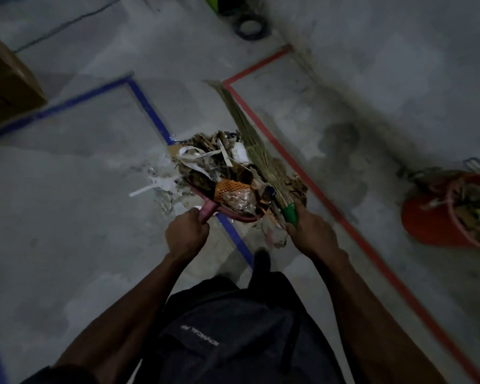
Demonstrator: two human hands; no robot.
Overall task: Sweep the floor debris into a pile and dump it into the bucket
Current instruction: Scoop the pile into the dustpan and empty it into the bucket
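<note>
My left hand (187, 232) grips the pink handle of a dustpan (209, 209) heaped with debris (219, 167): paper strips, dry leaves, an orange perforated piece and a clear wrapper. My right hand (309, 235) grips the green neck of a straw broom (247, 134). The broom's bristles lie across the top of the load and point away from me. Some white scraps (161, 184) lie on the floor left of the pan. An orange bucket (438, 217) with rubbish in it stands on the floor at the far right.
Blue tape (147, 106) and red tape (344, 217) lines run across the grey concrete floor. A cardboard box (6, 87) stands at the far left. A dark coil (251, 29) lies at the top by a wall. My dark shoe (262, 261) is below the pan.
</note>
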